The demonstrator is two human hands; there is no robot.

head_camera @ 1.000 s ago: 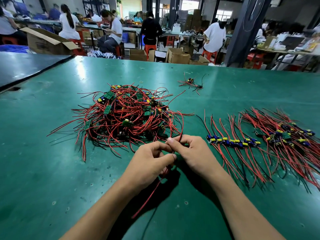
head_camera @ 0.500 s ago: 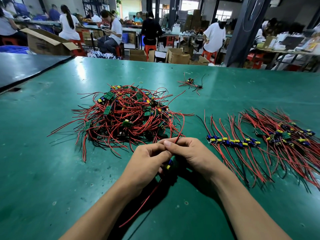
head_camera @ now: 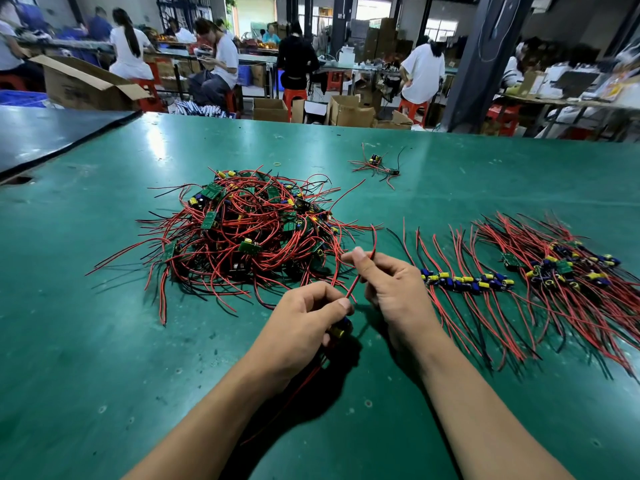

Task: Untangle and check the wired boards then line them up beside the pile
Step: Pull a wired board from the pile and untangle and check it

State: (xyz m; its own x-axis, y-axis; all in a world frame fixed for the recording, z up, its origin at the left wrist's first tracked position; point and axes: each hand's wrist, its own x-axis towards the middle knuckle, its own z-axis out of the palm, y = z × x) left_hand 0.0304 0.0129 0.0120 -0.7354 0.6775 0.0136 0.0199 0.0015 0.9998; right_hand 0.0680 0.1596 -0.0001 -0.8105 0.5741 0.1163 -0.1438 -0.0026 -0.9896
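A tangled pile [head_camera: 242, 233] of small green boards with red and black wires lies on the green table [head_camera: 104, 341], left of centre. My left hand [head_camera: 304, 327] grips one wired board [head_camera: 341, 329]; its blue and yellow parts show under my fingers. Its red wire [head_camera: 360, 275] runs up to my right hand [head_camera: 388, 289], which pinches it between thumb and forefinger. To the right, a row of sorted boards [head_camera: 467, 280] lies with wires fanned out. Further right sits a looser heap of boards [head_camera: 568, 268].
A small stray bundle of wires with a board [head_camera: 379, 166] lies at the far middle of the table, a yellow rubber band [head_camera: 277, 164] to its left. A dark mat [head_camera: 52, 136] borders the far left. People sit at benches among cardboard boxes behind the table.
My hands have drawn apart: the right hand has slid up along the red wire while the left hand has moved down with the board. The wire now stretches between them.
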